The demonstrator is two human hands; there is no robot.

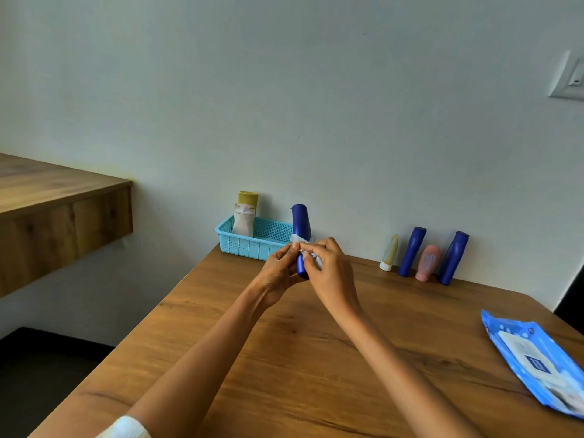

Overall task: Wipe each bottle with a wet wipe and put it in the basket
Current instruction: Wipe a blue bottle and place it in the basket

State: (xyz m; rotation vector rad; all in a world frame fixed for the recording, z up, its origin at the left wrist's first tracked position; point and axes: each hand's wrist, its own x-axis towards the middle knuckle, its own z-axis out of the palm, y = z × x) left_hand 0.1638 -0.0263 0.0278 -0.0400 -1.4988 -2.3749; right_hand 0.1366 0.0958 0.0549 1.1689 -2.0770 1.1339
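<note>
A dark blue bottle (301, 224) stands upright in the air over the table's far part, and my left hand (278, 273) grips its lower end. A white wet wipe (299, 239) is wrapped round the bottle's middle, pinched against it by my right hand (328, 270). Behind them sits the light blue basket (249, 245), with a beige bottle (244, 220) and an olive-capped bottle (248, 199) inside. Along the wall on the right stand a yellow tube (389, 253), two dark blue bottles (411, 251) (453, 258) and a pink bottle (428, 263).
The wet wipe pack (537, 361), blue and white, lies flat at the table's right edge. A wooden shelf (57, 197) juts out from the wall on the left, apart from the wooden table (316, 358). A light switch (568, 80) is on the wall at upper right.
</note>
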